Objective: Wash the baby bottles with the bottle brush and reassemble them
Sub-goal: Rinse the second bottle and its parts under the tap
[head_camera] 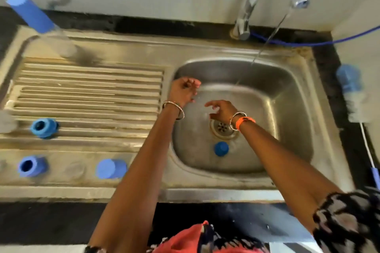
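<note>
Two bare hands hang over the stainless steel sink basin (292, 96), and neither holds anything. The left hand (185, 90) sits at about ten o'clock of the basin, by its rim, its fingers loosely curled; the right hand (223, 110) hovers just above the round metal drain (223, 128), fingers spread and relaxed. A thin stream of water (267, 43) falls slantwise from the curved chrome tap (253, 0) at twelve o'clock and lands clear of both hands.

The bottle parts lie scattered. One small blue plastic cap (221, 148) rests on the basin floor at six o'clock, just below the drain. On the ribbed steel draining board (88, 88), off at nine o'clock, sit a blue screw ring (43, 127), a second blue ring (30, 166) and a blue domed cap (111, 168). A clear bottle with a tall blue cover (39, 20) stands at eleven o'clock, too blurred to say how it stands. The white-bristled bottle brush with a blue handle (353, 96) lies on the dark counter at three o'clock, well apart from both hands.

I judge this a pause between pieces, perhaps a rinse of the hands. Next, I'd guess, the right hand must reach for the brush or the cap in the basin, bringing it under the stream.
</note>
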The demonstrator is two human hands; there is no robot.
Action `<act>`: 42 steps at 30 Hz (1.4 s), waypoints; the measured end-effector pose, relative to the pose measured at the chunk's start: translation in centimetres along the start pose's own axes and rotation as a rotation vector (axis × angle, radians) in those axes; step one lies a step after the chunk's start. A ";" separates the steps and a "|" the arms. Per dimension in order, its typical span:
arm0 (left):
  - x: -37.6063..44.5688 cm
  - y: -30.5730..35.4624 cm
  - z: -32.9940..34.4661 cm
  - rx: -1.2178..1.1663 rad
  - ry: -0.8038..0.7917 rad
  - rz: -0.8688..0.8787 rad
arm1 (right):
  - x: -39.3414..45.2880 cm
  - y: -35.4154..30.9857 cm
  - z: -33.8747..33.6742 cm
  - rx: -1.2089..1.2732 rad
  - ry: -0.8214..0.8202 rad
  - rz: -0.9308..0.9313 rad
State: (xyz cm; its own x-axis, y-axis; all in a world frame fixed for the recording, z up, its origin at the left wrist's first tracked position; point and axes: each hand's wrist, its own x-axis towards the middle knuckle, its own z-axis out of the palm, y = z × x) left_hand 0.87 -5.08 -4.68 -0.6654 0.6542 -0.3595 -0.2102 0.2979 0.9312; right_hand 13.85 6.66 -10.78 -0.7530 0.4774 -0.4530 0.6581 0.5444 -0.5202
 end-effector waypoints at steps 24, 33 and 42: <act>4.8 3.4 12.9 0.166 0.054 0.153 | -1.1 2.0 -11.1 1.015 0.598 -0.039; 3.2 2.4 12.7 0.061 0.077 0.252 | -2.3 1.2 -12.0 1.081 0.412 0.043; 2.9 3.4 10.4 0.363 -0.028 0.404 | -1.4 1.9 -10.5 0.730 0.357 -0.132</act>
State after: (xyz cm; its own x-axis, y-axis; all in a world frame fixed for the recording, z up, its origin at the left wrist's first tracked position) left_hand 5.66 5.03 -3.15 -0.6217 0.7831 0.0163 0.3223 0.2368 0.9166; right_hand 16.20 14.27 -3.47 -0.6968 0.6987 -0.1618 0.3047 0.0842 -0.9487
